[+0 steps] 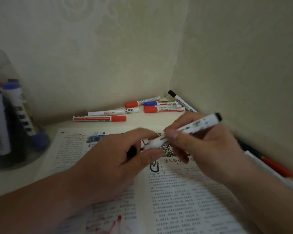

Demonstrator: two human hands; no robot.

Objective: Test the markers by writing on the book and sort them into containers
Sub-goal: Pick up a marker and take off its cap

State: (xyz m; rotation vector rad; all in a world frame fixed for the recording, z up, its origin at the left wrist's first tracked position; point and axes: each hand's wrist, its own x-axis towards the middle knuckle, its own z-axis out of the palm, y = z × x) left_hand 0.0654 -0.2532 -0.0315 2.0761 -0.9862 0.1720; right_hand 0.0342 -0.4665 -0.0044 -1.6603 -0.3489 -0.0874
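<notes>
Loose markers (99, 118) lie behind the book (184, 196), a container (12, 163) stands left of it, other markers (276, 168) right.

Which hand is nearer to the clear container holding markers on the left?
Left. The left hand is right of the container, over the book; the right hand is farther right, beyond the left hand, gripping a marker.

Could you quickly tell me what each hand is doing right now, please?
Left hand: pinches the lower end of the white plastic marker with black printing.
Right hand: holds the same marker's barrel.
</notes>
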